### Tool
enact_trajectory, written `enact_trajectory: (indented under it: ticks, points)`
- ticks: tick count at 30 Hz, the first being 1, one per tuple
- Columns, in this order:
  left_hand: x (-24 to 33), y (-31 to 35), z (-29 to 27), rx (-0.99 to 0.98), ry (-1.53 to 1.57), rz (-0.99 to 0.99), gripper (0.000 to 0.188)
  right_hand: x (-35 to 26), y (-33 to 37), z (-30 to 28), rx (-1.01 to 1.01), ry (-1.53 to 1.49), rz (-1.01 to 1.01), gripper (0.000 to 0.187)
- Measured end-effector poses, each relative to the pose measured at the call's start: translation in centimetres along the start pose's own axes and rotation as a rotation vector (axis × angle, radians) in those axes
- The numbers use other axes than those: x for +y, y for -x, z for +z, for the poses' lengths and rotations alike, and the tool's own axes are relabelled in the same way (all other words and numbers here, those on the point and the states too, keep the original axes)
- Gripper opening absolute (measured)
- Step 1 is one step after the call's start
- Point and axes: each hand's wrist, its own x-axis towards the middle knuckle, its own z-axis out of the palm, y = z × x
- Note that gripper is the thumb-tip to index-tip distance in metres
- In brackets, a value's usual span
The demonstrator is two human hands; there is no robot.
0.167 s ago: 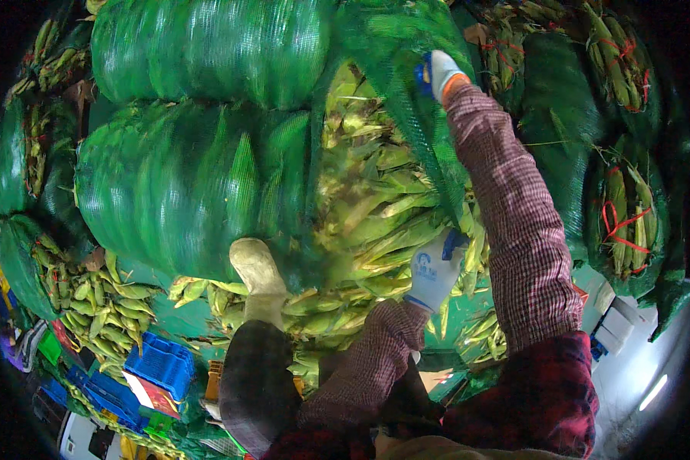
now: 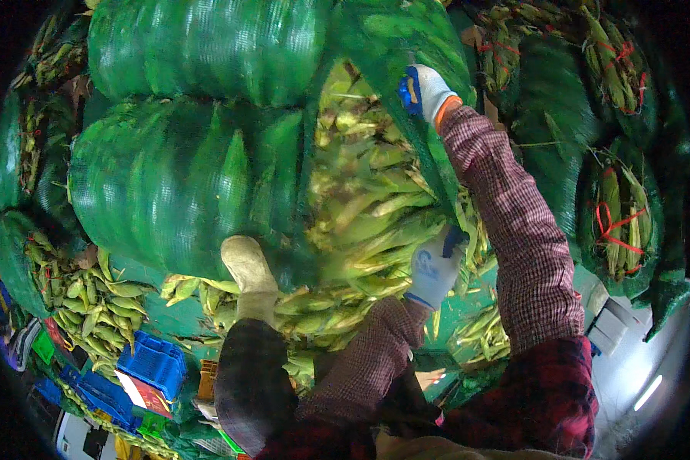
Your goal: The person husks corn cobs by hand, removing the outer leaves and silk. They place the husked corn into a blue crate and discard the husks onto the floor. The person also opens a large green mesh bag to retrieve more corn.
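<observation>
1. Our left hand (image 2: 435, 264) is at the near end of the green net (image 2: 423, 144); we cannot tell if it grips.
2. Just beyond, corn (image 2: 383, 207) lies beside the net.
3. Our right hand (image 2: 428, 92), well apart, is closed on the net.

Blue marking (image 2: 427, 265) on the left glove (image 2: 438, 277) is unreadable.

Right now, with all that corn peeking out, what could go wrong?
Some corn might roll out, because there is a wide gap in the green mesh and the ears lie loose inside it. The mesh could slip or rip where it narrows to a point at the left hand. And the pale boot is close to loose ears, so a step might squash one or skid.
</observation>
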Motion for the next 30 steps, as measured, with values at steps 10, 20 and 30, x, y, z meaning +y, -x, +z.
enact_trajectory:
  ticks: [10,20,30]
  points:
    - [1.5,0.2,1.6,-0.022,0.065,0.018,0.019,-2.4,3.9,0.8,-0.269,0.918,-0.44,0.034]
    - [-4.3,5.2,11.8,0.261,-0.191,0.418,0.041,5.9,29.2,2.3,-0.653,0.891,-0.194,0.027]
    - [3.5,10.3,14.1,-0.553,-0.119,0.396,0.025,2.1,20.7,-22.5,0.214,1.038,-0.186,0.043]
